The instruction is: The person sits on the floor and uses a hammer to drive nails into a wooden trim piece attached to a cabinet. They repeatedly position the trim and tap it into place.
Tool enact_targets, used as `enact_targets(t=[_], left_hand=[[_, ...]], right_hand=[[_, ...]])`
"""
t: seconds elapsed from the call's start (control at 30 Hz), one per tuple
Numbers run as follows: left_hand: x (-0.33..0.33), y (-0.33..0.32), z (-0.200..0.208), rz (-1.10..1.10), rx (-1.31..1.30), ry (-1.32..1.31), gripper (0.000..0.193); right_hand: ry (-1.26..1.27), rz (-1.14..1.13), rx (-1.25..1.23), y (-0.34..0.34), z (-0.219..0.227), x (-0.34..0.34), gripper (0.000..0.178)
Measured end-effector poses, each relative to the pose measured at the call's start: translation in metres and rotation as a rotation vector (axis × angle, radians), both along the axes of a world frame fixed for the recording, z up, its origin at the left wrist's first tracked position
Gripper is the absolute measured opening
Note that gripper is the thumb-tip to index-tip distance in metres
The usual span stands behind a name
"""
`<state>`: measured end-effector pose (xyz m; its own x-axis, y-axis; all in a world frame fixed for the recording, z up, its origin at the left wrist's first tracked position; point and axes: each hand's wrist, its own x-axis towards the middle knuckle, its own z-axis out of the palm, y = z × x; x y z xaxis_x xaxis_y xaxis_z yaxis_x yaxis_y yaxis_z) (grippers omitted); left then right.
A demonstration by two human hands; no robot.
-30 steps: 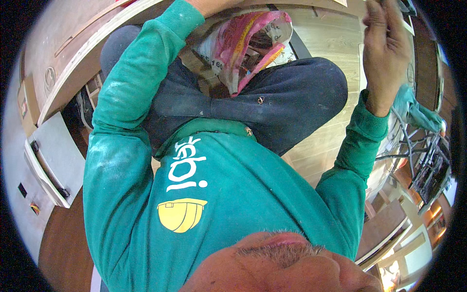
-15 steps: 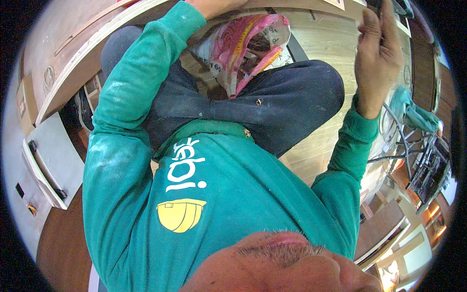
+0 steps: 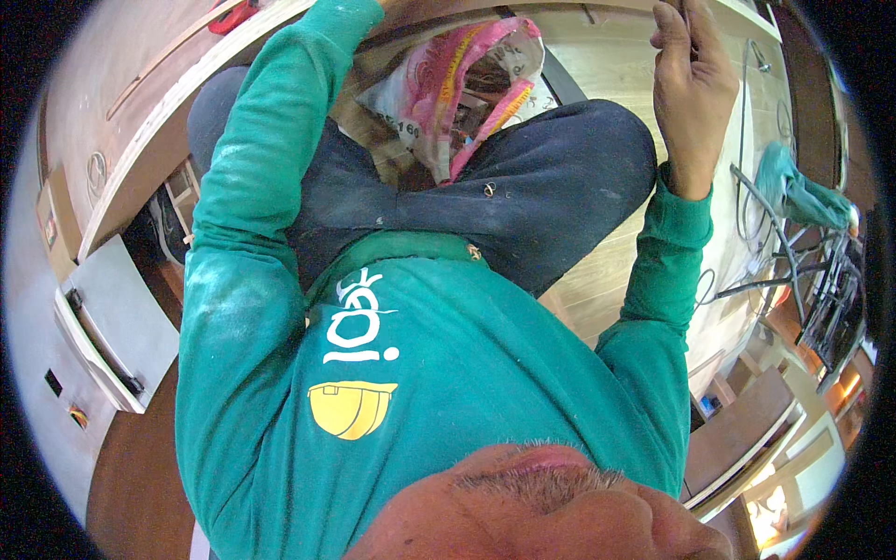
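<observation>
My right hand (image 3: pixel 695 93) is raised at the upper right, above the pale wooden floor. Its fingers are bent together, and a narrow dark thing shows between them, too small to name. Only a sliver of my left hand (image 3: pixel 396 9) shows at the top edge beyond its green cuff, so its fingers are hidden. Between my crossed legs stands a pink and white plastic bag (image 3: pixel 431 89), its mouth gaping toward my right knee. Inside lie brownish scraps I cannot make out. Small curled shavings (image 3: pixel 489 189) rest on my dark trousers.
A long pale board (image 3: pixel 140 166) curves along the upper left. Right of me, a teal cloth (image 3: pixel 793 191) hangs by black equipment (image 3: pixel 833 303) and loose cables (image 3: pixel 761 229). A grey panel (image 3: pixel 126 303) stands at the left, and a brown-topped piece (image 3: pixel 742 448) lies at the lower right.
My right hand has come left and its fingers have bent from a stretched pose. My left hand has slipped mostly out past the top edge. The bag stays in place.
</observation>
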<state>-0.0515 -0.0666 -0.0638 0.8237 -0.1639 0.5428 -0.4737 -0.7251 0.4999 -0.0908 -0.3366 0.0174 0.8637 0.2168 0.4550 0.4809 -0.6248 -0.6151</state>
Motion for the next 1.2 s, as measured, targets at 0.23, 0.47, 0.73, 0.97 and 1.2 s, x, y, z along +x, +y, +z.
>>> enact_targets(t=[0.23,0.47,0.73,0.97,1.2], left_hand=[[-0.005,-0.001,0.005,0.029,0.019,-0.007,0.012],[-0.006,-0.004,0.005,0.047,0.026,-0.001,0.013],[-0.005,-0.001,0.002,0.054,0.023,0.007,0.012],[-0.001,-0.006,-0.001,0.009,0.05,-0.017,0.012],[-0.004,0.002,0.002,0.035,0.027,0.017,0.012]], right_hand=[[-0.164,0.197,-0.078,-0.005,-0.012,0.031,0.041],[-0.054,0.206,-0.204,0.004,-0.011,0.029,0.041],[-0.113,0.109,-0.065,0.012,0.017,0.033,0.04],[0.007,0.3,-0.13,0.004,0.001,0.043,0.037],[-0.173,-0.06,-0.139,0.025,0.035,0.025,0.041]])
